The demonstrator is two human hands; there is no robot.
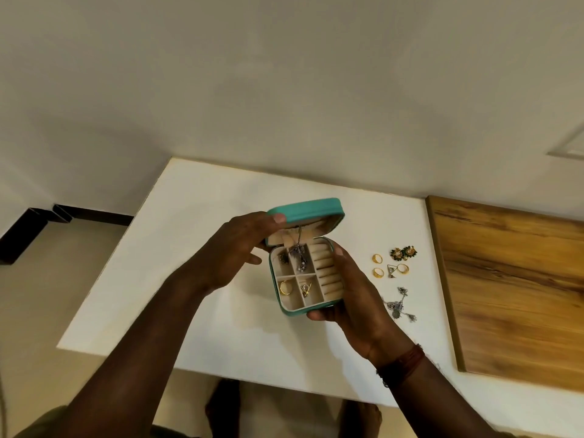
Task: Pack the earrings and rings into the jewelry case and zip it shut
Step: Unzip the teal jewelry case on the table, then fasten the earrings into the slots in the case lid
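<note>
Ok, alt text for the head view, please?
Both hands hold an open teal jewelry case above a white table: left hand on the lid, right hand under the base. Rings and earrings lie loose to its right.

Teal jewelry case (304, 273) open, lid half raised, gold ring (285, 287) in compartment, more rings (378, 272) and earrings (403, 252) at its three o'clock

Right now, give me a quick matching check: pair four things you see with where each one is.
Things:
1. jewelry case
2. gold band ring
3. green-and-gold earrings
4. silver necklace

Places:
A. on the table, nearest the wooden board
B. front-left compartment
C. held in both hands
D. on the table, nearest the right wrist

Pairs: 1-C, 2-B, 3-A, 4-D
</note>
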